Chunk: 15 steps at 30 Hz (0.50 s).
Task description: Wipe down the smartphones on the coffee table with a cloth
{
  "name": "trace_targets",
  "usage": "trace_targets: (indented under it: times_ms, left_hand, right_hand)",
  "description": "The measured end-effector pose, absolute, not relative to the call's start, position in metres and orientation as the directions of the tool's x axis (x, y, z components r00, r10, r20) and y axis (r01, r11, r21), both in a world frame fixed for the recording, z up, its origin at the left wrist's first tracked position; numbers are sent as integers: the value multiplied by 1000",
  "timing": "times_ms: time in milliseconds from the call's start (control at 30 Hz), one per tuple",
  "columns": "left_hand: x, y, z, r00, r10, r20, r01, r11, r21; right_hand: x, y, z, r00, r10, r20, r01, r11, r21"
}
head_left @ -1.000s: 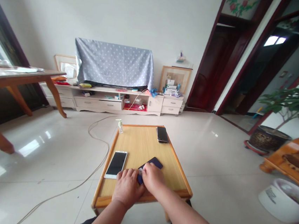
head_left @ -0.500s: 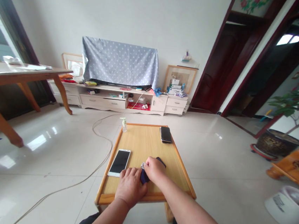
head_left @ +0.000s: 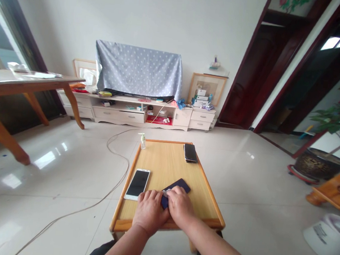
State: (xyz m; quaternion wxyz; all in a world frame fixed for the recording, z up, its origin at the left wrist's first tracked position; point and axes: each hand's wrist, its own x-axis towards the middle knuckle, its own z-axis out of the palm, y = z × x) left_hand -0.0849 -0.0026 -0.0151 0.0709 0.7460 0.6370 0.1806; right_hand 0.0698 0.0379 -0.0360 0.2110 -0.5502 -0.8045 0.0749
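A dark blue phone (head_left: 182, 184), possibly face down or in a case, lies slanted near the front of the small wooden table (head_left: 167, 159). My left hand (head_left: 150, 210) grips its near left end, thumb on one side and fingers on the other. Pinched in my right hand (head_left: 179, 207) is a crumpled whitish wipe (head_left: 166, 191), pressed onto the phone's back; most of it is hidden by my fingers. Left of my hands lies a white phone (head_left: 138, 183), its dark screen facing up.
Stacked dark phones (head_left: 190, 152) lie at the table's far right corner. A small pump bottle (head_left: 142, 141) stands at its far left corner. A cable (head_left: 103, 197) runs along the floor at left. A white bucket (head_left: 327, 239) and potted plant (head_left: 319, 164) stand at right.
My right hand has slid toward me along the dark blue phone with the wipe, uncovering more of the phone's far end. My left hand keeps its hold. The view has shifted slightly.
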Motion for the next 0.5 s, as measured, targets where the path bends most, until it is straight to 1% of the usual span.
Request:
trace_targets:
  times_ms: [33,67,200,233,300,367,400,433,500]
  left_hand:
    - [-84,-3,-15,124,976,180,926,-179,333]
    - [-84,-3,-14,125,976,180,927,-179,328]
    - [-82,-4,-11,121,980,161,935,-167,312]
    - [-82,-5,-9,120,981,153,937,-163,310]
    - [-81,-6,-5,126,983,135,936,-163,311]
    - [-80,-7,-1,138,983,120,935,-169,312]
    - [-79,-8,0,135,984,117,937,-165,308]
    - [-77,-8,1,128,985,119,941,-158,298]
    - [-75,-10,3,109,986,128,952,-141,272]
  right_hand:
    - [75,37,-37,-323,904,281,845,409,-346]
    - [81,39,-37,-309,905,293,852,400,-338]
    - [106,53,-31,-106,954,281,926,198,-321]
    - [107,53,-31,-87,954,286,929,181,-323]
    - [105,43,-32,-142,940,311,909,248,-334]
    - [98,29,-35,-264,902,342,855,383,-349]
    - [96,23,-37,-299,887,352,834,422,-355]
    - [95,19,-38,-317,879,356,820,443,-362]
    - [99,21,-37,-279,896,344,834,404,-376]
